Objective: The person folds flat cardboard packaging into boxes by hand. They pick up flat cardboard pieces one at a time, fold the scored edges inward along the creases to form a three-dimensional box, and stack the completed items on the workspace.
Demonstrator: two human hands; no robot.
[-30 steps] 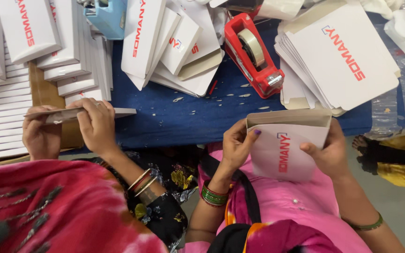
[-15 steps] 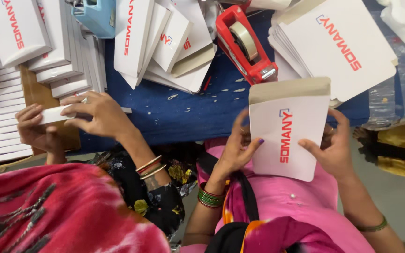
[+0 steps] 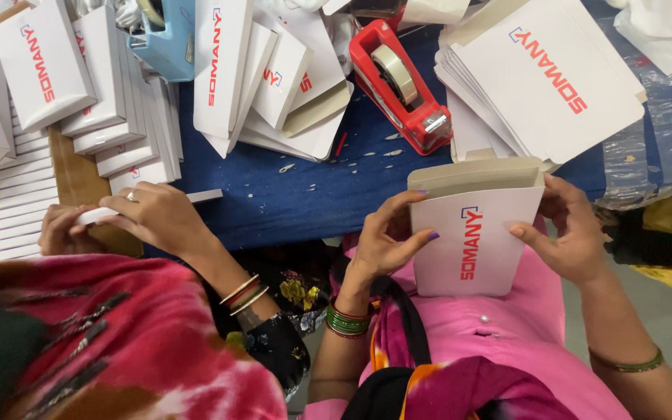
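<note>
Head view, hands: left hand [image 3: 386, 237] grips the left edge of a white flat carton [image 3: 476, 233], thumb on its printed face; right hand [image 3: 573, 233] clasps the right edge, fingers curled behind.
Carton place: held upright above the person's pink lap, just near of the blue table [image 3: 305, 194], brown top flap bent back.
Fold advice: judging by the open flap, the step is shaping the carton; even pressure from both sides along the creases should keep the walls square.
Reach: red tape dispenser [image 3: 398, 85] sits far of the carton, close enough to grab.
Supply: flat stack [image 3: 554, 85] lies far right.
Neighbour: a co-worker's hand [image 3: 157, 218] at left presses a narrow white strip [image 3: 196, 197]; keep elbows apart.
</note>
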